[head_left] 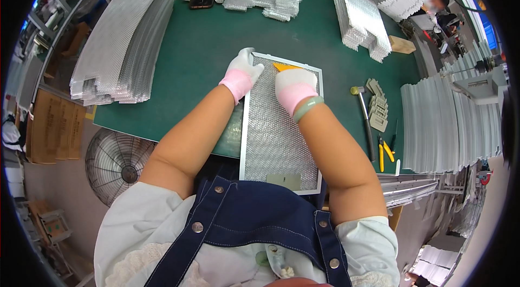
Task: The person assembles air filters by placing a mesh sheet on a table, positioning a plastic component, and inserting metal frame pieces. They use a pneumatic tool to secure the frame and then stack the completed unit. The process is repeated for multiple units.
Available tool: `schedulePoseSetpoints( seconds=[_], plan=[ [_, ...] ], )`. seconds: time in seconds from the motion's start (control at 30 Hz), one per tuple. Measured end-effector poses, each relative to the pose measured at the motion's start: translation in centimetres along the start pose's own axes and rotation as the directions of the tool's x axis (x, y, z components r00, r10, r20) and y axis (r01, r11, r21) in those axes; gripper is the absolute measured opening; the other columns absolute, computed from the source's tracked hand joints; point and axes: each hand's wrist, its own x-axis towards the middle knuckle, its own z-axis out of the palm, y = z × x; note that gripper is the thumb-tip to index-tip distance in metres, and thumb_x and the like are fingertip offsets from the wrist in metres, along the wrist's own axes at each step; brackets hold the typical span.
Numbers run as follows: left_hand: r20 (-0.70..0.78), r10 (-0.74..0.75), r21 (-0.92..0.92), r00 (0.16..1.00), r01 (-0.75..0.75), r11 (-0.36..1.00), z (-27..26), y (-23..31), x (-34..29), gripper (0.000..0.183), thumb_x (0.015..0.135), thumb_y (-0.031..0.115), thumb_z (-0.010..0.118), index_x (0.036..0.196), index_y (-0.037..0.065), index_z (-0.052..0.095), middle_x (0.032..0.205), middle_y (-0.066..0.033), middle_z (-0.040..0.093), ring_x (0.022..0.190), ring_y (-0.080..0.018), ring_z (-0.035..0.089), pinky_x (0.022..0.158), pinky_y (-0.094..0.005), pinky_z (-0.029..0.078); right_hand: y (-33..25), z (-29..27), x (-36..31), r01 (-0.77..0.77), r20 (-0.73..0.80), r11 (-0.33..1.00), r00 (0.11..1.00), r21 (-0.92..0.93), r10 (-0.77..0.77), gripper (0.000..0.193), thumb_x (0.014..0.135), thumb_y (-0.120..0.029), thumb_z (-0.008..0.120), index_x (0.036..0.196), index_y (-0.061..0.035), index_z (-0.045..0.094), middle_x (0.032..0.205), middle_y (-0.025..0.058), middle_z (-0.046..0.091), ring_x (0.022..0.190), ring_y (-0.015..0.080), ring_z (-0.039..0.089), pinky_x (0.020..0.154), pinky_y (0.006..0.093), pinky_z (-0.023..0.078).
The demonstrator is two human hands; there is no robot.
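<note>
Our left hand [244, 73] grips the pale-framed silvery mesh panel [273, 130] at eleven o'clock; our right hand [296, 85] clamps a yellow tool [285, 66]. Green table [303, 32]; fan [120, 166] at nine.

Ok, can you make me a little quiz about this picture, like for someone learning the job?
1. What does the right hand hold?
A: a phone
B: an orange tool
C: a fan
2. True or false: the left hand is at the far left corner of the framed panel.
3. What colour are the handles of the pliers beside the hammer?

Key: 1 B; 2 true; 3 yellow.
</note>
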Motion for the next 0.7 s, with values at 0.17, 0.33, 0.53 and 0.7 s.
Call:
schedulePoseSetpoints(
  seconds=[0.17, 0.33, 0.53, 0.7],
  plan=[
    [0.000, 0.020, 0.016, 1.000, -0.020, 1.000, -0.8, 0.2, 0.1, 0.063, 0.084, 0.025, 0.069, 0.137, -0.001, 0.048, 0.128, -0.0247, 0.060, 0.121, -0.0373, 0.057, 0.105, -0.0390, 0.044, -0.2, 4.0, -0.2, -0.158, -0.194, 0.965, 0.960, 0.209, 0.199, 0.044, 0.092, -0.015, 0.054, 0.129, 0.0085, 0.054, 0.094, 0.0152, 0.074, 0.091, 0.0304, 0.073, 0.078, 0.0407, 0.054],
    [-0.004, 0.035, 0.004, 0.999, -0.035, 0.999, -0.1, 0.2, 0.0, 0.063, 0.084, 0.024, 0.070, 0.136, -0.002, 0.047, 0.128, -0.0251, 0.060, 0.121, -0.0370, 0.057, 0.105, -0.0385, 0.044, -0.6, 3.4, 1.6, -0.118, -0.190, 0.991, 0.973, 0.062, 0.128, 0.042, 0.095, -0.011, 0.049, 0.131, 0.0101, 0.052, 0.094, 0.0155, 0.074, 0.085, 0.0283, 0.073, 0.073, 0.0409, 0.054],
    [0.017, -0.038, 0.020, 0.999, 0.038, 0.999, -0.4, 0.2, -0.6, 0.063, 0.085, 0.022, 0.069, 0.138, -0.002, 0.046, 0.127, -0.0254, 0.060, 0.121, -0.0369, 0.057, 0.105, -0.0383, 0.044, -0.5, 4.4, 1.0, -0.141, -0.174, 0.986, 0.972, 0.095, 0.156, 0.036, 0.100, -0.018, 0.042, 0.119, 0.0065, 0.060, 0.091, 0.0146, 0.073, 0.083, 0.0277, 0.073, 0.073, 0.0392, 0.054],
    [0.013, 0.055, -0.021, 0.998, -0.054, 0.998, -0.3, 0.2, -0.3, 0.062, 0.085, 0.022, 0.068, 0.137, -0.004, 0.046, 0.125, -0.0259, 0.060, 0.120, -0.0369, 0.058, 0.104, -0.0387, 0.045, -1.3, 2.9, 1.0, -0.072, -0.151, 0.997, 0.986, -0.031, 0.066, 0.034, 0.095, -0.014, 0.051, 0.119, 0.0069, 0.063, 0.111, 0.0188, 0.070, 0.091, 0.0260, 0.072, 0.071, 0.0399, 0.054]
  ],
)
